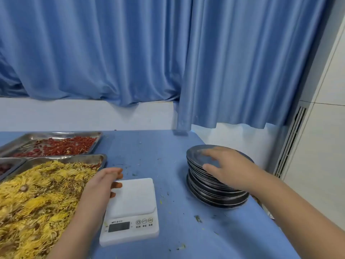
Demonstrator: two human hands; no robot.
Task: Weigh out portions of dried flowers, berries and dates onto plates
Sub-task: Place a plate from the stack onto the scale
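A white digital scale (pixel 134 208) sits on the blue table, its platform bare and its display blank. My left hand (pixel 101 186) hovers over the scale's left edge with loosely curled fingers and holds nothing. A tall stack of metal plates (pixel 211 189) stands to the right of the scale. My right hand (pixel 227 167) lies on the top plate, fingers spread over it and thumb at the rim. A steel tray of yellow dried flowers (pixel 37 199) fills the near left. Behind it is a tray of red berries (pixel 61 145). A third tray (pixel 7 168) at the far left edge holds dark red fruit.
The blue table (pixel 186 230) carries scattered flower crumbs around the scale. Its right edge runs just past the plate stack. Blue curtains (pixel 130 53) hang behind the table, above a white wall, and a white wall with a vent (pixel 291 141) stands at the right.
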